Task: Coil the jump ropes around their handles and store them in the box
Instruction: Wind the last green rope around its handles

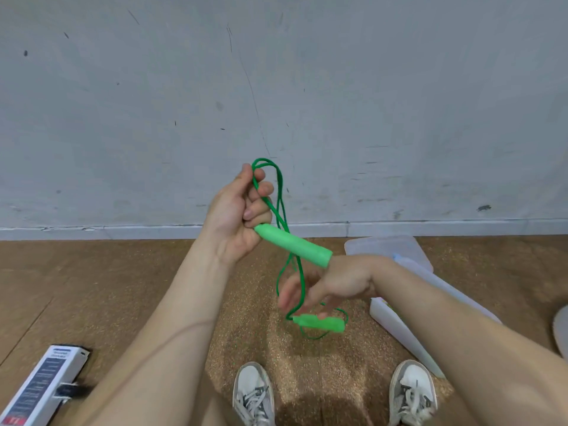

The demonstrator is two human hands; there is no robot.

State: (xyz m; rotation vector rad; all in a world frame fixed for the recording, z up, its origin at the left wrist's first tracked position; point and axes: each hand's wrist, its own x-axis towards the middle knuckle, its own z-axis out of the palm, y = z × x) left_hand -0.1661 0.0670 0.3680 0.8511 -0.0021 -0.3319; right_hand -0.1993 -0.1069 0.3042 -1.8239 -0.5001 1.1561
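Barely started from what I see: left hand [238,218] has a closed grip on one green handle [293,245] plus a cord [281,198] loop, right hand [333,282] looks loosely open near the dangling second handle [319,322], translucent box [399,315] waiting on the floor just right.

Even, soft daylight, faint shadows; wide-angle bending at edges; the right hand [325,284] is motion-blurred.

Handle [293,245]: green foam look, matt, slightly soft-edged. Rope [278,192]: green cord, smooth, faint sheen. Box [399,321]: translucent plastic, frosted; lid [388,249] the same. Floor [92,287]: speckled brown, cork-like, matt. Wall [276,87]: painted, matt, scuffed. Shoes [253,392]: white cloth, laces.
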